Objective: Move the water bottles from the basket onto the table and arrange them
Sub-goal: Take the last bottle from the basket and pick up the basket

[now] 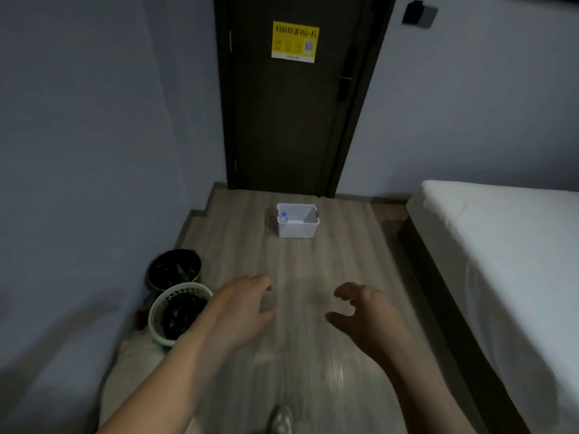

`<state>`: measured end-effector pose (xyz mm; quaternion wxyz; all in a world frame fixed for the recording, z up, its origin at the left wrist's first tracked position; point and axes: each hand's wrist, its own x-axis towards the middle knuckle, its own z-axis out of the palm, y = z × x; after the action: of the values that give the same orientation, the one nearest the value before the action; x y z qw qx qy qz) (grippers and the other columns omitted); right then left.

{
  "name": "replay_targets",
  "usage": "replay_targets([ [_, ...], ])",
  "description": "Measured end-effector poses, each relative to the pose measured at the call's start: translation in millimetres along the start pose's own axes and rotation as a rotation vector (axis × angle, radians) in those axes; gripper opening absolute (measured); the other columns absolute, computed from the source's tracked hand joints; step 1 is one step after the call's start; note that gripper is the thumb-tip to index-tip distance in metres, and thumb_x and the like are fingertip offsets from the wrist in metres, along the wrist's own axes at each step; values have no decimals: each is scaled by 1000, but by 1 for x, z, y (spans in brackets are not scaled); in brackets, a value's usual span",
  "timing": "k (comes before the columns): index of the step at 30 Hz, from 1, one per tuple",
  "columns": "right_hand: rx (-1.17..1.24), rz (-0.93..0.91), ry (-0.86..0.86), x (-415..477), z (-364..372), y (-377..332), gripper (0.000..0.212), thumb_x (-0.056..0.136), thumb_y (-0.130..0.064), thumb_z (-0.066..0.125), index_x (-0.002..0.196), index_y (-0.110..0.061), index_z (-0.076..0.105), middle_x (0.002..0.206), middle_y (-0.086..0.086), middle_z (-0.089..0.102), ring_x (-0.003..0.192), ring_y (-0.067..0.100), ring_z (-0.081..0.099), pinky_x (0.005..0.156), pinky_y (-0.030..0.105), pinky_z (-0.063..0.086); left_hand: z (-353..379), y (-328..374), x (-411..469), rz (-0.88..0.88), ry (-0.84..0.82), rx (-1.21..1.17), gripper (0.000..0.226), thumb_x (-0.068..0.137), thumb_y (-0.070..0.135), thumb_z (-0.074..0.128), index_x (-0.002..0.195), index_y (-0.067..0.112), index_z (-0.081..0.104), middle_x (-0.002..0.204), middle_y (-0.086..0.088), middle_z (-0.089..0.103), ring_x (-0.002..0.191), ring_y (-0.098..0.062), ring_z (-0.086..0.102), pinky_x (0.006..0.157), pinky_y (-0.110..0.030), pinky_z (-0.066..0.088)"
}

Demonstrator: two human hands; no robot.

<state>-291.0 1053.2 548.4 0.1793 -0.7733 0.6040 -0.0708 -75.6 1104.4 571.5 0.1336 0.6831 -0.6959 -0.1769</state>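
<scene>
Two hands are in view, both empty. The left hand point(241, 308) is extended forward, palm down, fingers loosely curled and spread. The right hand point(363, 314) is extended beside it, apart from it, fingers hooked and thumb held away from them. Neither touches anything. One shoe point(281, 418) shows at the bottom edge, on the floor point(313, 355).

Two bins stand at left, touching: one pale perforated bin point(175, 311) and one black bin point(173, 268) behind it.

One white perforated basket point(297, 225) stands on the floor, well ahead of the hands, near the dark door point(291, 120). One bottle point(284, 216), clear with a blue cap, stands upright in its left corner. A bed point(501, 245) lies at right.
</scene>
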Motion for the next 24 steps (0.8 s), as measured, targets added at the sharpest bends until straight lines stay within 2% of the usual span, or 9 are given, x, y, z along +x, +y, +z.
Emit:
replay_targets([
  [7,11,-1,-26,129,-26,17,45,80,-46,69,121,-33,56,112,-13,62,91,3,58,78,19,51,-16,-7,132,-49,-51,13,39,88,37,58,120,17,52,125,1,57,115,-16,53,94,-26,40],
  [12,7,3,-44,208,-31,29,45,78,-47,70,120,-32,57,111,-14,63,83,0,53,73,16,48,-19,-19,203,-97,-53,-33,37,87,39,60,118,20,53,122,3,57,112,-15,54,94,-28,43],
  [20,-6,63,-77,335,-27,30,45,79,-47,69,119,-32,57,113,-13,62,90,3,58,78,21,53,-23,-66,337,-68,-102,-42,35,86,37,61,116,20,54,121,1,58,111,-15,55,93,-27,43],
  [24,-5,100,-118,401,-32,20,43,83,-43,67,122,-31,55,117,-11,60,89,2,55,81,19,51,-41,-94,409,-29,-103,-48,32,86,37,60,115,25,54,121,6,58,109,-12,54,78,-19,37],
])
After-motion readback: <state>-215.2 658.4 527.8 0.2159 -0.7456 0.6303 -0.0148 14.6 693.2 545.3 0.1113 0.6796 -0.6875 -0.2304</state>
